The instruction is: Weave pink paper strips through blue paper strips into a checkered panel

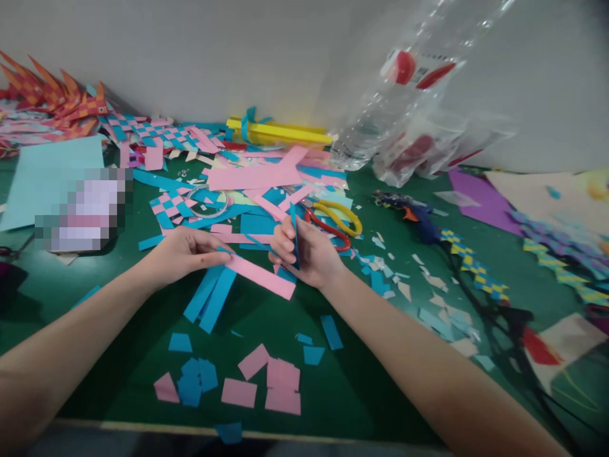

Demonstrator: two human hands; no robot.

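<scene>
One grey wall (214, 57) backs our green table (128, 362), where, well left of the scissors (333, 207), we see a light-blue sheet (57, 162); nearer them, our left hand (188, 254) pinches a pink strip (264, 278); just before them, our right hand (313, 251) curls its fingers around a blue strip (295, 238); purple paper (480, 203) lies to their right.

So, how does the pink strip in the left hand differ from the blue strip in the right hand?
The pink strip is pale; the blue strip looks darker. The pink strip slopes gently down rightward, broad face showing; the blue strip stands nearly upright, seen almost edge-on. Both are held: one in the left hand, one in the right hand.
</scene>
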